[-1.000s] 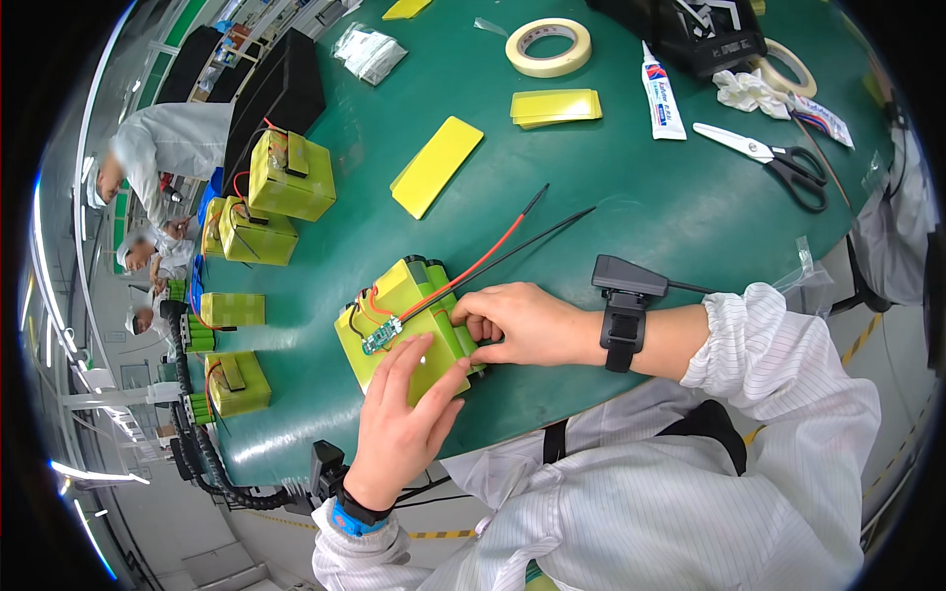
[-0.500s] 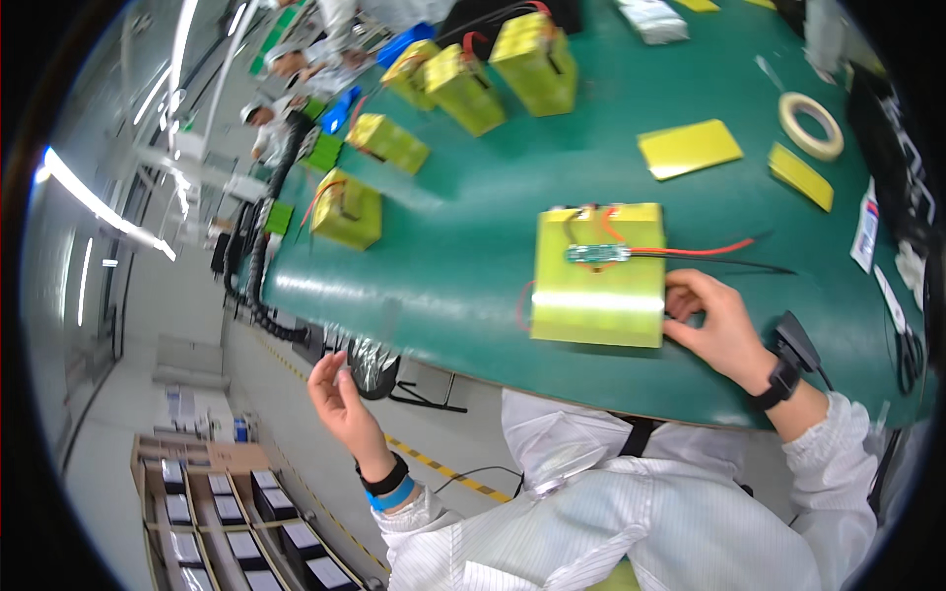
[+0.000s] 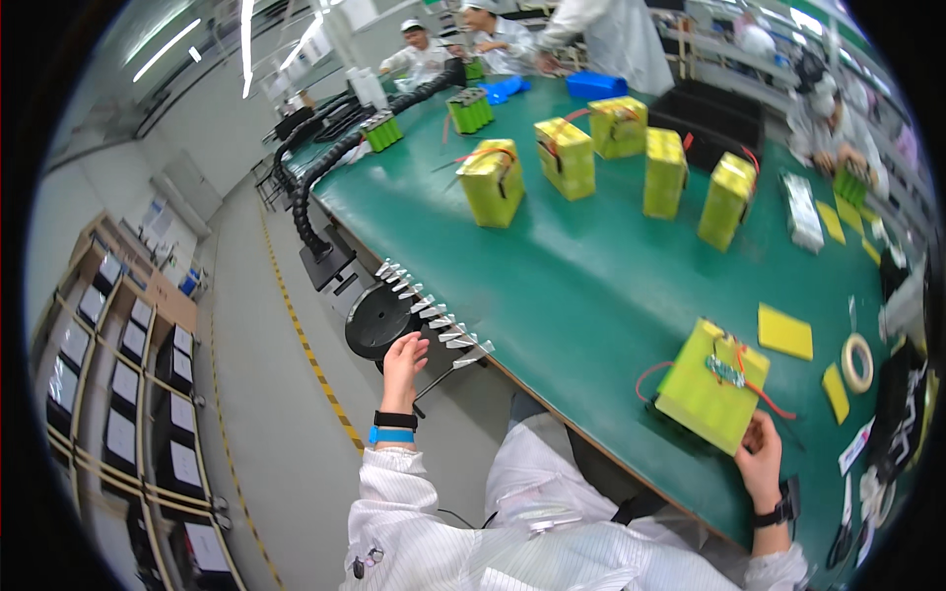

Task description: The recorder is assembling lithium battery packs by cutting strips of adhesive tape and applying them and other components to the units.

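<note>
A yellow-wrapped battery pack point(image 3: 705, 399) lies on the green table, with a small green circuit board point(image 3: 724, 370) and red and black wires on its top. My right hand point(image 3: 759, 455) has its curled fingers and thumb at the pack's near right corner, gripping it there. Off the table's left edge, my left hand point(image 3: 402, 372) reaches out with fingers extended and nothing visible in them. It is close to a row of shiny clear tape strips point(image 3: 434, 311) stuck along that edge.
Several finished yellow packs point(image 3: 572, 160) stand farther back on the table point(image 3: 591, 286). Yellow sheets point(image 3: 785, 331), a tape roll point(image 3: 857, 362) and scissors point(image 3: 844, 532) lie at right. A round black stool point(image 3: 379, 321) is beside the edge. Co-workers sit beyond.
The view has swung left, bringing the tape strips into sight. My left hand is now near the strips. My right hand stays at the battery pack, which appears turned in the view.
</note>
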A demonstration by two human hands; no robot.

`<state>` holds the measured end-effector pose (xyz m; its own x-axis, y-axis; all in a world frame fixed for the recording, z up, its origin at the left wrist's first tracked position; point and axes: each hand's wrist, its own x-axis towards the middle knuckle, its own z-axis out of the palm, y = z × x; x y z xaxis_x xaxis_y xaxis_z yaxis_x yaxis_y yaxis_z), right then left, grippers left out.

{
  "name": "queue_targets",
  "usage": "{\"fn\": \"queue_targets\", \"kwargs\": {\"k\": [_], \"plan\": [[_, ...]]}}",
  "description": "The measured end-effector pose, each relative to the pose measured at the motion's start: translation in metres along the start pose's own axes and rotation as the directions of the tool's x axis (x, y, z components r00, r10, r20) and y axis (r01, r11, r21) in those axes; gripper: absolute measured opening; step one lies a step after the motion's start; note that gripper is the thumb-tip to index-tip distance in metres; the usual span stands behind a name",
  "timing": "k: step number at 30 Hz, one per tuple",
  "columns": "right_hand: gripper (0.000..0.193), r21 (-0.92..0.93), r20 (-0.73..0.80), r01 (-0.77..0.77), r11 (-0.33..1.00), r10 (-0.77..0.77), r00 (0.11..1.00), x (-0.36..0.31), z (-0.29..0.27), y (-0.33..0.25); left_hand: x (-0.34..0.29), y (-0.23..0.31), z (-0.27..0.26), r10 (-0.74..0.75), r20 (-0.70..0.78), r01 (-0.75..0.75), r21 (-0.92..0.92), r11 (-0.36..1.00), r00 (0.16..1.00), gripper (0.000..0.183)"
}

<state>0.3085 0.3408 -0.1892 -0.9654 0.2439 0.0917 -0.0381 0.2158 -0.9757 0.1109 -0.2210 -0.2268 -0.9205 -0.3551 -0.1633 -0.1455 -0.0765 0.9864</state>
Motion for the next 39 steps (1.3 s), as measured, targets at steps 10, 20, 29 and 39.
{"fn": "queue_targets", "kwargs": {"k": [10, 20, 29, 39], "plan": [[0.034, -0.038, -0.041, -0.060, 0.997, 0.059, 0.997, 0.002, 0.002, -0.011, 0.044, 0.009, 0.002, -0.126, 0.097, 0.139, -0.141, 0.980, 0.987, 0.032], [0.042, -0.016, -0.024, -0.029, 0.999, 0.029, 0.999, -0.002, 0.001, -0.006, 0.052, 0.009, 0.034, 0.511, -0.143, -0.410, 0.435, 0.802, 0.847, 0.017], [0.040, -0.012, 0.040, 0.083, 0.996, -0.083, 0.996, 0.010, 0.006, -0.015, -0.101, 0.141, 0.111, 0.690, 0.309, -0.749, 0.138, 0.649, 0.655, 0.014], [0.039, -0.009, -0.019, 0.164, 0.986, -0.164, 0.986, 0.004, 0.000, 0.001, -0.244, 0.126, 0.388, 0.036, 0.877, -0.832, -0.466, 0.301, -0.478, 0.032]]}}
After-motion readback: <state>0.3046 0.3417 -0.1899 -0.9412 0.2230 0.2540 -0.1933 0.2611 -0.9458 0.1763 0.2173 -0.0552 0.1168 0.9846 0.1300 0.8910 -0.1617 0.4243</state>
